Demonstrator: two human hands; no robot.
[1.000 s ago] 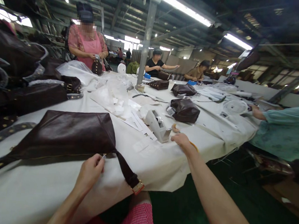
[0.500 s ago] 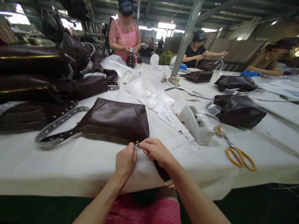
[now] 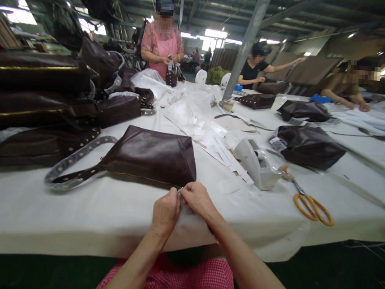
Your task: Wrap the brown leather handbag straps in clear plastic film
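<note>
Dark brown leather bag flat, studded strap left

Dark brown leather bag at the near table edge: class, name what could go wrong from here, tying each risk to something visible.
1. The left hand and right hand pinch the dark brown leather bag at its near corner, by the edge of the white cloth-covered table; a hard tug might drag it off.
2. The orange-handled scissors lie near the same edge beside the right arm; a sweeping elbow could knock them down.
</note>
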